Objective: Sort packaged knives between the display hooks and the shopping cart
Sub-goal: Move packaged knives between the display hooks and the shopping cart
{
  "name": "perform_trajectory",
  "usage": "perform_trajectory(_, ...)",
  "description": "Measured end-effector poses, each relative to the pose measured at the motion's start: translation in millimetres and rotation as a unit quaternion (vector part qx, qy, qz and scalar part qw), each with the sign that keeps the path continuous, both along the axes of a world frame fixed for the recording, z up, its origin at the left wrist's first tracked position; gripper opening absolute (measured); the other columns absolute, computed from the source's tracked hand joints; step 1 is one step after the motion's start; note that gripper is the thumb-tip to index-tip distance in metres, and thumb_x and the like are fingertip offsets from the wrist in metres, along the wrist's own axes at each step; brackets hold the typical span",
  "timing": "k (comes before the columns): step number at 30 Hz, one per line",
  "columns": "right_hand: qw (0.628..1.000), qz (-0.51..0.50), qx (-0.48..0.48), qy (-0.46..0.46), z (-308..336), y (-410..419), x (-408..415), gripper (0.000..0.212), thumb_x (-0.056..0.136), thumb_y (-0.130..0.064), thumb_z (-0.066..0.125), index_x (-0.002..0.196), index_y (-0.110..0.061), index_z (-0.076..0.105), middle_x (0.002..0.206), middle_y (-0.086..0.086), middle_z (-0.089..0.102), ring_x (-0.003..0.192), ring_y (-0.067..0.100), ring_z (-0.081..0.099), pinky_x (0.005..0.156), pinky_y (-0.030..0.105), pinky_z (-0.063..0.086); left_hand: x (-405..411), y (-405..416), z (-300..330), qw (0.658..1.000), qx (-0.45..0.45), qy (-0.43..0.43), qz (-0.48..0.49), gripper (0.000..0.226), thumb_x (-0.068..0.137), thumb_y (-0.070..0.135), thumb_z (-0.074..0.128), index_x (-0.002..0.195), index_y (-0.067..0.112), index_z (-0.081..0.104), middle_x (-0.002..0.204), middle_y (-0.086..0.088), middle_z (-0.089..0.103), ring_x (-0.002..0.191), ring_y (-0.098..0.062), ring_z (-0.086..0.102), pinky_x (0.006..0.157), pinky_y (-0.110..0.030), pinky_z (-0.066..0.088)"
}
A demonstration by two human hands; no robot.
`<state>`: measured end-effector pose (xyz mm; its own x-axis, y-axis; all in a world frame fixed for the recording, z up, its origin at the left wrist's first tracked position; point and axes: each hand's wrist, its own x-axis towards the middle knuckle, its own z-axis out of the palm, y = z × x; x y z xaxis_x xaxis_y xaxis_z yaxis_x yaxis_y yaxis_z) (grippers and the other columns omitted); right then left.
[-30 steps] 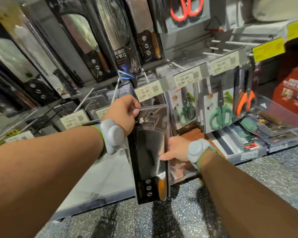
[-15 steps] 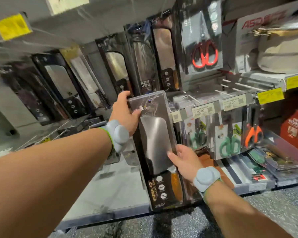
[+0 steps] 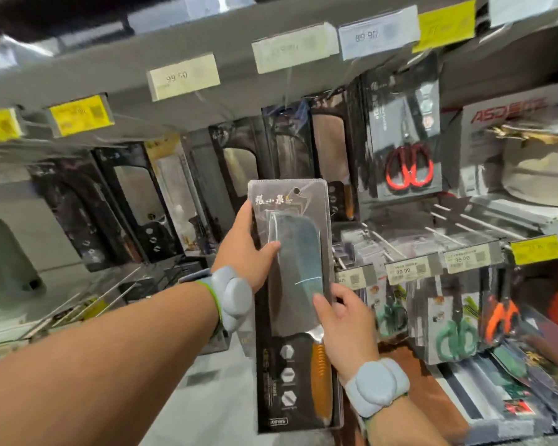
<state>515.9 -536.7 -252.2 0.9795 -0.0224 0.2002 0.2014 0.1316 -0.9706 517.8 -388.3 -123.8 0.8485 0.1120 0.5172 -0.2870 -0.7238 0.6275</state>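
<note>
Higher than half a second ago, the packaged knife [image 3: 295, 304] now stands upright at chest height in front of the upper row of hanging packs, and my view has tilted up to take in the shelf edge with its price tags.

At far left, bare display hooks [image 3: 110, 292] jut out low over a pale shelf, with black knife packs [image 3: 136, 204] hanging in a row above them. My left hand [image 3: 244, 249] holds the pack's left edge near the top, thumb lying across the clear front, the other fingers hidden behind; that grip is closed on the pack. The pack is a long blister card showing a broad cleaver blade and an orange handle at the bottom, with a small hang hole near its top edge.

My right hand [image 3: 345, 320] grips the right edge lower down, thumb pressed on the front beside the blade. Further right hang red-handled scissors [image 3: 408, 170], more empty hooks [image 3: 464, 225] and green-handled scissors [image 3: 458, 338]. No shopping cart is in sight.

I judge the step to be rehanging this knife on a hook. The next move calls for lining the hang hole up with a free hook tip and sliding the pack on squarely.
</note>
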Motion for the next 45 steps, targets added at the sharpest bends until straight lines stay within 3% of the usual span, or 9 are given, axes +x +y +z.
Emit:
perform_trajectory(5, 1.0, 0.004, 0.012, -0.021, 41.2, 0.0, 13.2, 0.042, 0.092, -0.024, 0.062, 0.133, -0.022, 0.051, 0.12, -0.008, 0.06, 0.113, 0.004, 0.057, 0.089, 0.015, 0.043, 12.2, 6.7, 25.4, 1.0, -0.014, -0.011, 0.006, 0.085, 0.076, 0.036, 0.063, 0.149, 0.042, 0.019, 0.138, 0.017, 0.053, 0.128, -0.011, 0.052, 0.107, -0.042, 0.043)
perform_trajectory(13, 0.999, -0.024, -0.002, -0.027, 73.8, -8.7, 29.3, 0.039, 0.087, -0.035, 0.064, 0.125, -0.026, 0.06, 0.122, -0.004, 0.066, 0.115, 0.014, 0.061, 0.101, 0.042, 0.049, 19.9, 3.2, 59.6, 0.998, 0.047, -0.047, -0.004, 0.084, 0.087, 0.021, 0.07, 0.153, 0.029, 0.019, 0.129, 0.028, 0.036, 0.123, 0.005, 0.038, 0.098, -0.014, 0.027)
perform_trajectory(20, 0.997, -0.056, -0.017, -0.049, 108.0, -38.2, 39.4, 0.042, 0.093, -0.025, 0.061, 0.134, -0.018, 0.052, 0.13, -0.009, 0.054, 0.123, 0.008, 0.051, 0.105, 0.028, 0.04, 38.1, -14.6, 88.5, 0.995, 0.074, -0.06, -0.018, 0.074, 0.081, 0.026, 0.071, 0.144, 0.035, 0.032, 0.125, 0.008, 0.054, 0.12, -0.01, 0.049, 0.099, -0.027, 0.04)
perform_trajectory(25, 0.994, -0.082, -0.035, -0.064, 127.0, -53.5, 37.9, 0.038, 0.092, -0.028, 0.061, 0.129, -0.02, 0.057, 0.126, -0.006, 0.062, 0.117, 0.009, 0.058, 0.104, 0.036, 0.047, 34.9, -32.5, 108.2, 0.99, 0.124, -0.06, -0.002, 0.06, 0.085, 0.026, 0.065, 0.139, 0.029, 0.039, 0.117, 0.001, 0.045, 0.099, -0.017, 0.054, 0.088, -0.022, 0.039)
perform_trajectory(30, 0.989, -0.114, -0.072, -0.06, 140.7, -87.0, 42.4, 0.038, 0.09, -0.04, 0.056, 0.121, -0.018, 0.06, 0.107, 0.004, 0.07, 0.097, 0.018, 0.066, 0.093, 0.038, 0.054, 46.9, -55.8, 139.1, 0.984, 0.158, -0.074, -0.013, 0.04, 0.088, 0.026, 0.06, 0.128, 0.027, 0.057, 0.122, 0.0, 0.036, 0.113, -0.019, 0.046, 0.104, -0.028, 0.037)
perform_trajectory(34, 0.985, -0.144, -0.08, -0.057, 148.7, -110.6, 41.3, 0.024, 0.096, -0.024, 0.054, 0.118, -0.015, 0.06, 0.108, -0.004, 0.069, 0.092, 0.005, 0.065, 0.083, 0.023, 0.05, 60.3, -82.0, 150.8, 0.983, 0.177, -0.015, -0.039, 0.057, 0.084, 0.03, 0.059, 0.139, 0.031, 0.044, 0.123, -0.004, 0.035, 0.11, -0.031, 0.051, 0.103, -0.037, 0.043)
perform_trajectory(38, 0.981, -0.159, -0.08, -0.071, 155.0, -117.7, 46.8, 0.033, 0.096, -0.026, 0.056, 0.128, -0.022, 0.054, 0.121, -0.003, 0.063, 0.108, 0.011, 0.062, 0.098, 0.035, 0.049, 71.4, -103.1, 157.3, 0.982, 0.179, 0.0, -0.058, 0.079, 0.076, 0.037, 0.054, 0.146, 0.048, 0.02, 0.135, -0.009, 0.037, 0.114, -0.034, 0.051, 0.102, -0.038, 0.045)
perform_trajectory(42, 0.981, -0.165, -0.065, -0.075, 162.0, -114.4, 48.1, 0.043, 0.093, -0.031, 0.058, 0.135, -0.02, 0.052, 0.127, -0.001, 0.061, 0.117, 0.016, 0.058, 0.104, 0.043, 0.046, 74.6, -111.2, 160.9, 0.987, 0.147, 0.011, -0.062, 0.087, 0.083, 0.024, 0.055, 0.147, 0.055, 0.004, 0.142, -0.011, 0.025, 0.076, -0.024, 0.061, 0.066, -0.025, 0.051)
perform_trajectory(45, 0.981, -0.166, -0.066, -0.081, 161.0, -115.7, 52.5, 0.05, 0.082, -0.051, 0.057, 0.128, -0.029, 0.057, 0.124, -0.004, 0.065, 0.115, 0.015, 0.061, 0.099, 0.044, 0.05, 72.4, -116.6, 163.6, 0.989, 0.131, -0.01, -0.07, 0.09, 0.085, 0.025, 0.055, 0.147, 0.056, -0.002, 0.143, -0.012, 0.022, 0.075, -0.021, 0.058, 0.066, -0.021, 0.042)
